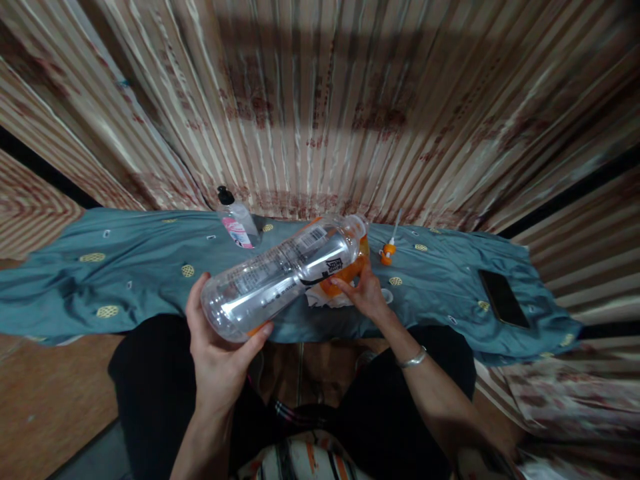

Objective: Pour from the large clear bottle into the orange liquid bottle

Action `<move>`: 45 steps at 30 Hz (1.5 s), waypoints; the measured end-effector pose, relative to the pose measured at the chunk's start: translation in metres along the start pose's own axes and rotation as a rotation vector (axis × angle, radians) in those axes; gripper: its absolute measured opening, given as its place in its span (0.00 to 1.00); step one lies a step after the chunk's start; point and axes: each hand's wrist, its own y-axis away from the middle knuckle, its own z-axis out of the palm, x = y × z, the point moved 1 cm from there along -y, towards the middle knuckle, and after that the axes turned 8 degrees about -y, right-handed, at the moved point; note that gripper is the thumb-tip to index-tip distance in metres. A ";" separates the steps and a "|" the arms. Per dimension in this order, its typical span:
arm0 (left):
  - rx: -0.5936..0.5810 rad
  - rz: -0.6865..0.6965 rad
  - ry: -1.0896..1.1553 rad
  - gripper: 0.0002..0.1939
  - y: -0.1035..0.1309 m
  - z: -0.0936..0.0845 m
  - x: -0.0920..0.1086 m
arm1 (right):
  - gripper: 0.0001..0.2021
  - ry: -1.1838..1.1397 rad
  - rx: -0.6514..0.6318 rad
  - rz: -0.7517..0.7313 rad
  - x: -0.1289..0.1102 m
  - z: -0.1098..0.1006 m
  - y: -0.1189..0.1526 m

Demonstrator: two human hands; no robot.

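Observation:
A large clear plastic bottle (280, 280) with printed text lies tilted in the air, its open neck toward the upper right. My left hand (220, 353) is closed round its base end. My right hand (367, 293) grips an orange translucent bottle (357, 263), partly hidden behind the clear bottle's neck. Whether the two bottles touch, I cannot tell. Below them is a crumpled white tissue (325, 297). A small clear cap (387, 295) rests beside my right hand. On the cloth to the right lies an orange pump top (387, 253) with its thin tube pointing away.
A clear pump bottle with a black top and pink label (239, 227) stands at the back left. A dark phone (503, 298) lies at the right end of the green patterned cloth (145, 280). Behind hangs a striped curtain (310, 120).

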 end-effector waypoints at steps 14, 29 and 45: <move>0.004 0.015 -0.006 0.54 0.000 0.000 0.001 | 0.43 -0.030 0.013 -0.002 -0.001 0.000 0.001; -0.010 0.040 0.011 0.55 0.000 0.000 -0.004 | 0.45 0.004 -0.001 -0.009 0.000 0.000 0.000; -0.003 0.021 0.005 0.55 0.001 -0.001 -0.002 | 0.44 -0.005 0.003 0.003 0.001 0.000 0.000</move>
